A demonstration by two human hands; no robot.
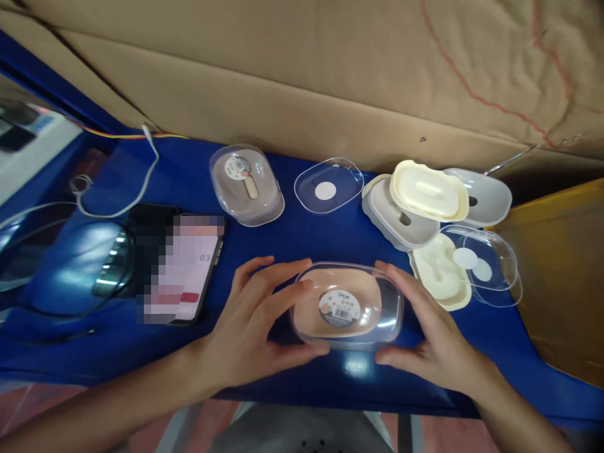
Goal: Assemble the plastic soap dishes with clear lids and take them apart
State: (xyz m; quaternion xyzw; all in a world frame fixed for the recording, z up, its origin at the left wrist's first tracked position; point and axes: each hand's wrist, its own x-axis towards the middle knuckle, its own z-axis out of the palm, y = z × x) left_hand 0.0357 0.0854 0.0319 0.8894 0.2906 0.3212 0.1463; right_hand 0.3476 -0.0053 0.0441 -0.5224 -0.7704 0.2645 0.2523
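Note:
A clear oval cover (pixel 391 308) with a round printed label lies over a peach-coloured oval piece (pixel 311 314) near the front of the blue table. My left hand (pixel 257 321) holds its left side, with fingertips on the upper edge and thumb at the lower edge. Around its right end is my right hand (pixel 431 333), fingers at the top corner and thumb below. Farther back stands a grey dish under a labelled clear cover (pixel 248 185). Right of it rests a loose clear cover (pixel 346 182) with a white round sticker.
Grey dishes (pixel 406 217) and cream trays (pixel 429 192) are piled at the right, beside more clear covers (pixel 495 251). A phone (pixel 189 270) and cables (pixel 141 195) lie left. A yellow-brown box (pixel 561 270) borders the right; brown cardboard (pixel 283 75) stands behind.

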